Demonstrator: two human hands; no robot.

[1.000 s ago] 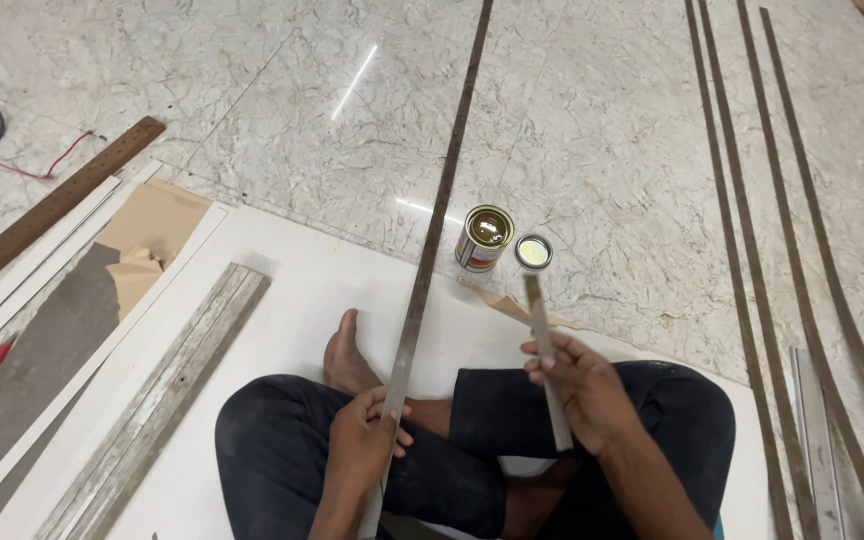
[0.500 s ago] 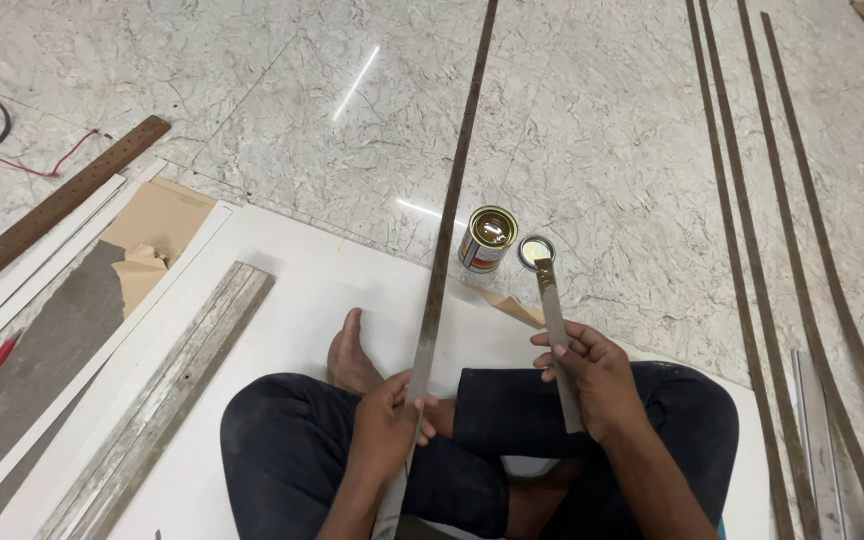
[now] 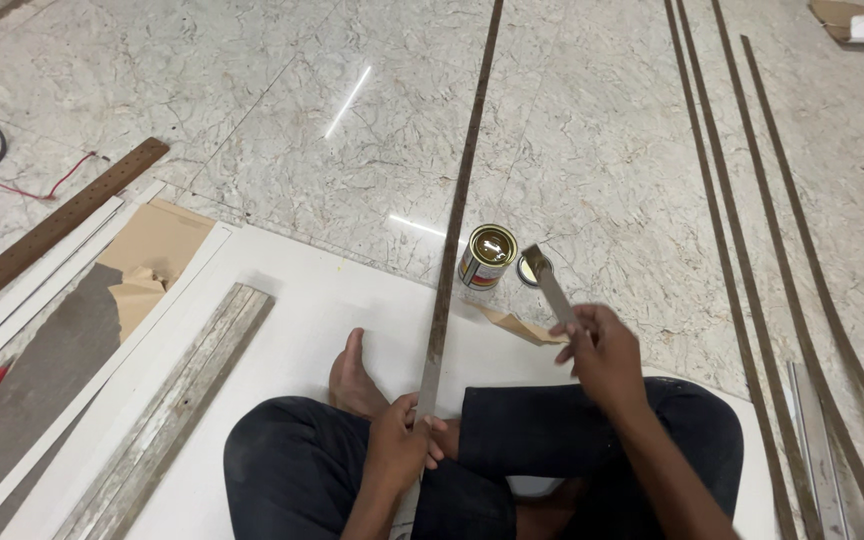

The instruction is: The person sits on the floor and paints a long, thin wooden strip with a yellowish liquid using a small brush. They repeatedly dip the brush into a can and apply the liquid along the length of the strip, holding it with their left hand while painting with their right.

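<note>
Strip of thin metal looks long, light and bendy. Left hand grips its near end tight. Right hand pinches a flat stick near the open can.

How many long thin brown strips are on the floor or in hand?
4: one strip held in the left hand, three strips on the floor at right. More may lie outside view.

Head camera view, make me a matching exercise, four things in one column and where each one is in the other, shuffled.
Things:
1. long metal strip
2. open tin can
3. flat spatula
4. weathered wooden plank

Places:
A. lying on the white sheet, on the picture's left
B. standing on the floor beside its lid
C. gripped in the left hand
D. held in the right hand

Pairs: 1-C, 2-B, 3-D, 4-A
</note>
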